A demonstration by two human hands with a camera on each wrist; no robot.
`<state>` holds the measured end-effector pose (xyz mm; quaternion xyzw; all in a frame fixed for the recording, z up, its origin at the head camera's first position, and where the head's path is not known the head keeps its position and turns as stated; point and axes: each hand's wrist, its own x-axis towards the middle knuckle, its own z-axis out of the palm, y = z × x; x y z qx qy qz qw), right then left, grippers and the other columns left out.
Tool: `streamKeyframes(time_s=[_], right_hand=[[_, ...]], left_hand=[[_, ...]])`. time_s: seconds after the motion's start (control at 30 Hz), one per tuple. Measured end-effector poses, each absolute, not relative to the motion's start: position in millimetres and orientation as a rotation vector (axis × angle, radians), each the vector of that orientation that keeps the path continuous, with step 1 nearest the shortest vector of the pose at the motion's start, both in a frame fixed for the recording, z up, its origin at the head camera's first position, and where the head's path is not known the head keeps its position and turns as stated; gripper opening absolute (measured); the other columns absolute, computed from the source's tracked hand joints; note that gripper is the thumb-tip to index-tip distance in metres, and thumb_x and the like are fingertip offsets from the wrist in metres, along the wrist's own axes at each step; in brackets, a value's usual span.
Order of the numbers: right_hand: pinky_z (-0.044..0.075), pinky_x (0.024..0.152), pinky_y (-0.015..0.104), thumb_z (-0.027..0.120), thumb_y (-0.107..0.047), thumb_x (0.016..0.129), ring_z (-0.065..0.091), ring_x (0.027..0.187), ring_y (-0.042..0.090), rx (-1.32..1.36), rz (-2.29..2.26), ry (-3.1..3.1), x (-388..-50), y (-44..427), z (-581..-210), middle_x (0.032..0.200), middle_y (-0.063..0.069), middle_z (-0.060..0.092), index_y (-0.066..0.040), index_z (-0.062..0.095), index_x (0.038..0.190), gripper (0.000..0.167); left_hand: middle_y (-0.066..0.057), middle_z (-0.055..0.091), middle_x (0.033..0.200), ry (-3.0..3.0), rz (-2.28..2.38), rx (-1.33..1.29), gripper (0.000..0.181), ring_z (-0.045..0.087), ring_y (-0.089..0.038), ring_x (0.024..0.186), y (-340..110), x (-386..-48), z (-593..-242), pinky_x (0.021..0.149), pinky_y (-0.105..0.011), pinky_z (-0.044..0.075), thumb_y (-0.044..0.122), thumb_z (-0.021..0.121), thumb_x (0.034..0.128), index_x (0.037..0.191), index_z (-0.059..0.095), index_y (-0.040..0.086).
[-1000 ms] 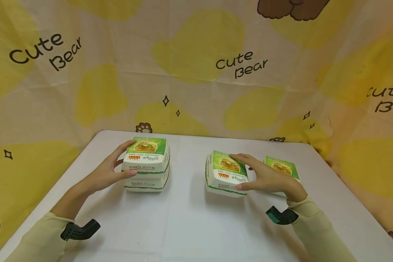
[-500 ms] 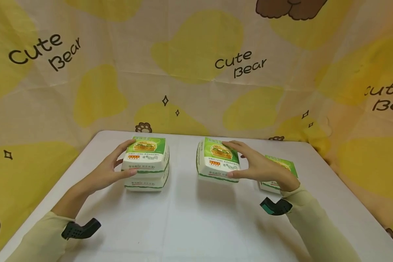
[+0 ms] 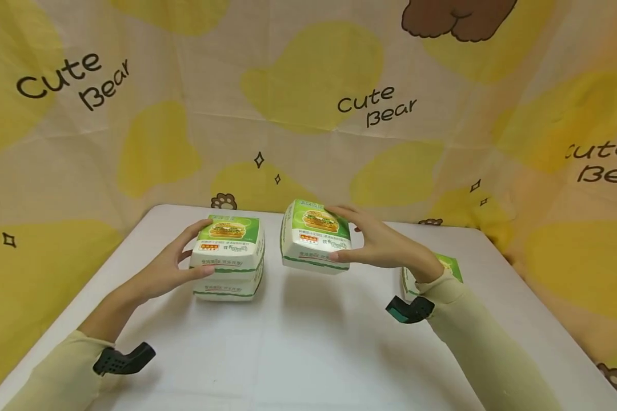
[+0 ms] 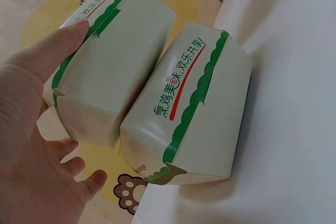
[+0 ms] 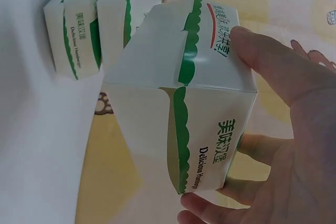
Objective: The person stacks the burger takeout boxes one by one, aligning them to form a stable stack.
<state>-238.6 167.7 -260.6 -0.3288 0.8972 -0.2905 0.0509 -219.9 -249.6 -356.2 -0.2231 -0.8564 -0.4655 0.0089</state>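
Two white and green hamburger boxes stand stacked at the left of the table in the head view. My left hand (image 3: 164, 274) grips the upper box (image 3: 231, 245), thumb on its near side and fingers at the far left edge. Beneath it, the lower box (image 3: 226, 289) rests on the tabletop. In the air to the right of the stack, my right hand (image 3: 383, 244) holds another hamburger box (image 3: 313, 237), slightly tilted, with the thumb (image 5: 273, 56) against its printed side. A further box (image 3: 452, 268) sits at the right, partly hidden behind my right forearm.
The white table (image 3: 288, 365) meets a yellow patterned cloth (image 3: 308, 85) along its back and sides. A black device (image 3: 125, 359) is on the left wrist, and another black device (image 3: 411, 309) on the right.
My right hand has lifted its hamburger box and carried it left toward the stack, uncovering part of the box at the right. The left hand and the stack stay in place.
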Motion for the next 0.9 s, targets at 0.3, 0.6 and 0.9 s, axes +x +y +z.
streamKeyframes(time_s=[0.3, 0.6, 0.9], right_hand=[[0.041, 0.113, 0.052, 0.077, -0.042, 0.086, 0.040, 0.138, 0.021, -1.075, -0.888, 2.707, -248.9, 131.8, -245.2, 0.162, -0.003, 0.033, -0.030, 0.028, 0.160, 0.090], [0.040, 0.114, 0.053, 0.076, -0.046, 0.085, 0.039, 0.142, 0.022, -1.071, -0.858, 2.731, -252.6, 107.2, -235.5, 0.161, -0.001, 0.036, -0.029, 0.032, 0.159, 0.087], [0.039, 0.115, 0.052, 0.077, -0.046, 0.085, 0.040, 0.142, 0.021, -1.103, -0.877, 2.713, -252.8, 91.0, -230.5, 0.160, -0.001, 0.038, -0.027, 0.033, 0.158, 0.088]], left_hand=[[-0.018, 0.011, 0.169, -2.678, -1.450, -0.701, 0.096, 0.014, -0.050, 0.152, -251.0, -219.2, -354.8, 0.113, -0.077, 0.023, 0.019, 0.075, 0.0898, 0.163, 0.013, 0.027], [-0.018, 0.013, 0.169, -2.662, -1.466, -0.711, 0.095, 0.015, -0.049, 0.152, -250.3, -220.7, -356.2, 0.113, -0.078, 0.023, 0.018, 0.075, 0.0896, 0.163, 0.014, 0.025], [-0.017, 0.017, 0.167, -2.657, -1.472, -0.710, 0.094, 0.015, -0.048, 0.151, -251.1, -220.2, -356.4, 0.112, -0.078, 0.023, 0.017, 0.075, 0.0892, 0.162, 0.016, 0.024]])
